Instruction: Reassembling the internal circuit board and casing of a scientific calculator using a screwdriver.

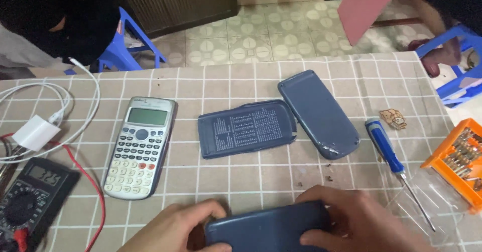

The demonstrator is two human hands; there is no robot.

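A grey calculator [141, 146] lies on the checked worktop [226, 84]. Left of it sits a black multimeter [31, 198]. Right of it lie two dark blue covers [246, 128], then a blue-handled screwdriver [385, 148].

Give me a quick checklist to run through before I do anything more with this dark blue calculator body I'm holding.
1. Both hands on the dark blue calculator body: ok, left hand and right hand grip its two ends.
2. Screwdriver close by: ok, it lies on the table to the right, untouched.
3. Bit set in the orange case nearby: ok, at the right table edge.
4. Two blue covers set aside: ok, they lie mid-table and overlap.
5. Multimeter leads away from the hands: ok, the red lead runs well to the left.
6. Loose screws accounted for: cannot tell.
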